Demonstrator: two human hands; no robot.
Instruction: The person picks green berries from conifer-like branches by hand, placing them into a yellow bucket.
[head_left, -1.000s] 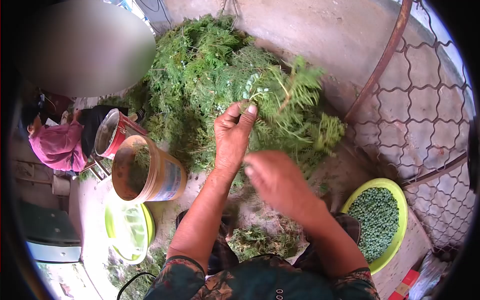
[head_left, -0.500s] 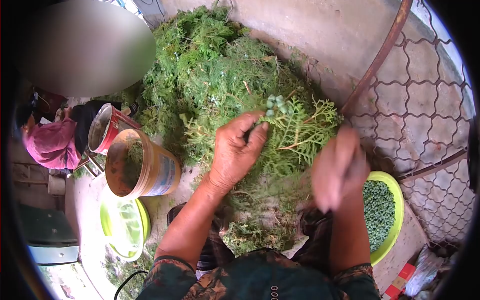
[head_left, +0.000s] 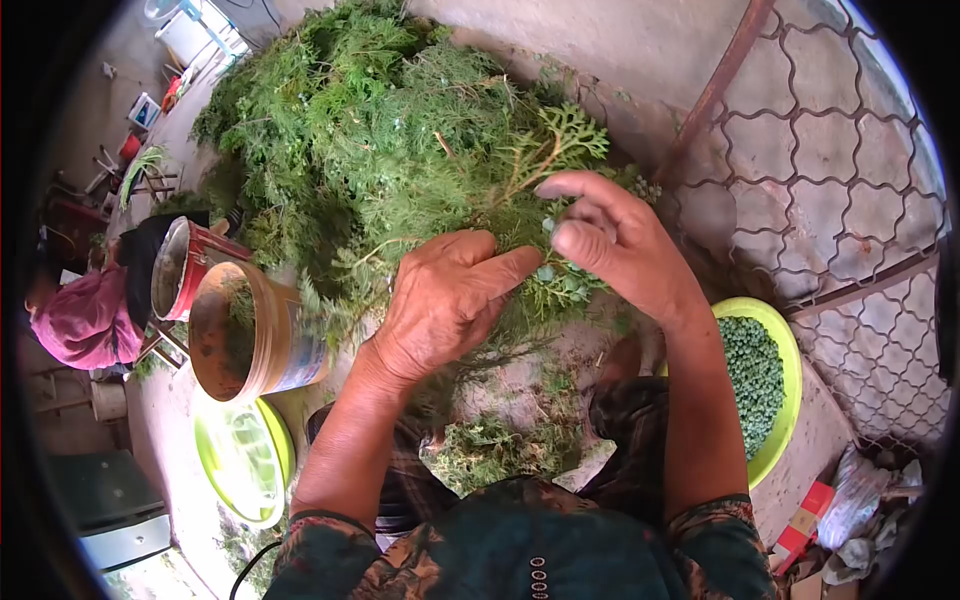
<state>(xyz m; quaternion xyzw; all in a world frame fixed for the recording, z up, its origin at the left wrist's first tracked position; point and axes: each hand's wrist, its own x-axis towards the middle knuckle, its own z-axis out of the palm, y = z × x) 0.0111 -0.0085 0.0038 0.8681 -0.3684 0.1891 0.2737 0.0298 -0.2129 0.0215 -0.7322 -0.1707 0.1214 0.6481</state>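
Note:
My left hand [head_left: 450,295] is closed on a green conifer sprig [head_left: 530,165], thumb and forefinger pinched near its berries. Just to the right, my right hand [head_left: 620,240] has its thumb and fingers apart beside the blue-green berries [head_left: 572,285]. Behind both hands rises a large heap of green branches [head_left: 360,130]. A lime-green basin [head_left: 792,400] to the right of my right forearm holds many small blue-green berries [head_left: 750,385].
An orange-tan bucket [head_left: 270,335] and a red bucket [head_left: 185,270] stand at the left, above a lime-green basin [head_left: 285,450]. Another person in a pink top [head_left: 90,320] is at far left. Wire mesh [head_left: 830,150] lines the right; cut sprigs [head_left: 510,450] lie between my knees.
My right hand has moved left and up from near the berry basin to the sprig, and its fingers are apart. My left hand is still at the sprig. The whole view has shifted slightly.

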